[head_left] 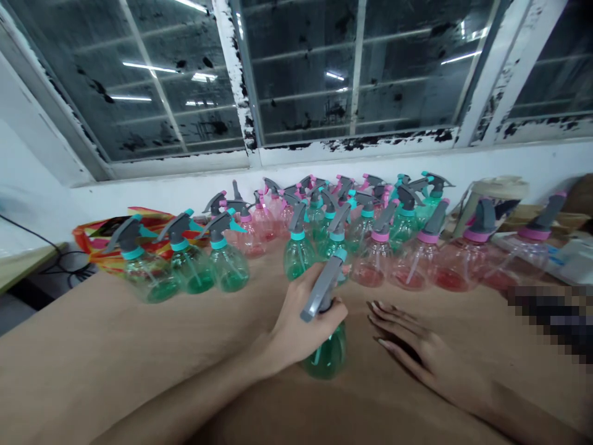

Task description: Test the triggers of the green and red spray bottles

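My left hand [301, 315] is wrapped round the neck of a green spray bottle [327, 355] with a grey trigger head and a teal nozzle. The bottle is near the middle of the table, in front of the others. To its right, my right hand [412, 346] lies on the tabletop with fingers stretched out, holding nothing. Just beyond my left hand stand two more green spray bottles [299, 256]. A row of pink spray bottles [370, 266] begins beyond my right hand and runs off to the right.
Three green spray bottles [231, 269] stand at the left of the wooden table [162, 364], before an orange and yellow bag [152, 216]. More pink and green bottles crowd the back by the wall. At the right back is a pale container [491, 191]. Windows [352, 68] rise behind.
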`<state>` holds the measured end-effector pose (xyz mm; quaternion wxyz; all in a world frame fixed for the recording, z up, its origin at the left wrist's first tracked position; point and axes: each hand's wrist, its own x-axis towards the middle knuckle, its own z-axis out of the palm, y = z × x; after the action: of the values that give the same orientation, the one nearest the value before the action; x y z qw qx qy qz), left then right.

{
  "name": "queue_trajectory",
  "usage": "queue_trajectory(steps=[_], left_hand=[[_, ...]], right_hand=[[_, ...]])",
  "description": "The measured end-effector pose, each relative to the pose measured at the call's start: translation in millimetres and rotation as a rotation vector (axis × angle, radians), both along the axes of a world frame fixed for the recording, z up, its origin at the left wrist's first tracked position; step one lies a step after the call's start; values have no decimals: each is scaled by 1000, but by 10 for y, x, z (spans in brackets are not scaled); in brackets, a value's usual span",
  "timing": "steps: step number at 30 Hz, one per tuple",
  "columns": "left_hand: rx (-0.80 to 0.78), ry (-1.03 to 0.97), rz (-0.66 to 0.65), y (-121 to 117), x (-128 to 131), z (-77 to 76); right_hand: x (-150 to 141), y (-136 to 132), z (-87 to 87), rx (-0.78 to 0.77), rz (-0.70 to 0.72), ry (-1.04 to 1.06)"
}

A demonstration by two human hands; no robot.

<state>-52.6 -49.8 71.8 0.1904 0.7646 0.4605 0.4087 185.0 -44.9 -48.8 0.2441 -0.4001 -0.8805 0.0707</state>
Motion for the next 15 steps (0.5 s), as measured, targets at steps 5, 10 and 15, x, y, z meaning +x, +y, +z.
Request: queue_trajectory(steps=[5,10,15], left_hand=[[-29,-33,-51,168,-71,-15],[-70,-66,-76,155,-82,15],[-85,-59,-97,143,-68,45]], right_hand=[[11,1,-29,-6,-16,-17],[29,3,-107,30,-20,-73],[54,16,-148,45,-20,-116]])
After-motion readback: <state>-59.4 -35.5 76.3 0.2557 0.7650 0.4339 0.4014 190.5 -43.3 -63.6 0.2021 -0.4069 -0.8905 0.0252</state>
